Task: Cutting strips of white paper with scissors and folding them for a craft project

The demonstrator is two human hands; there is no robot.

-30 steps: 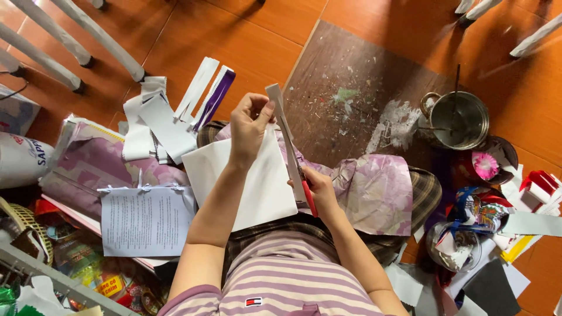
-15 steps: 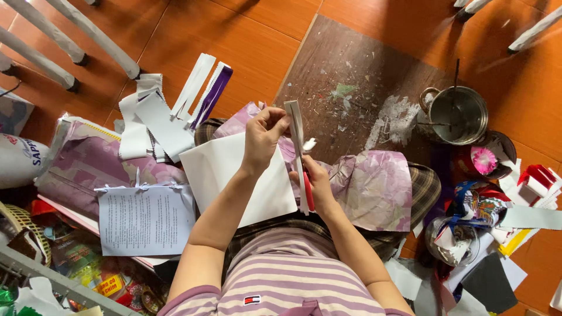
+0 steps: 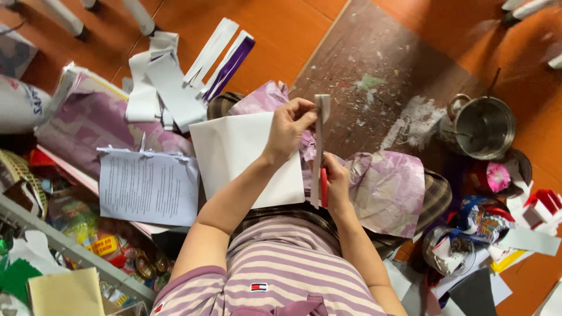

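Floor [image 3: 281, 35]: orange-brown tiles. Lying on it: brown board [image 3: 374, 76], paint-flecked; metal pot [image 3: 483, 126] at the board's right edge; loose white and purple paper strips [image 3: 193, 70]; stapled printed sheets [image 3: 146, 187]; pink-patterned paper [image 3: 93, 123]; mixed coloured scraps [image 3: 497, 234] at right.

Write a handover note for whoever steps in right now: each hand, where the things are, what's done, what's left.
Left hand: pinches the top of a narrow paper strip, held upright above the lap.
Right hand: grips red-handled scissors at the strip's lower part.
White sheet lies on the lap under the left forearm.
Done: several cut strips lie on the floor to the left.
Left: this strip is not yet cut through, as far as can be seen.
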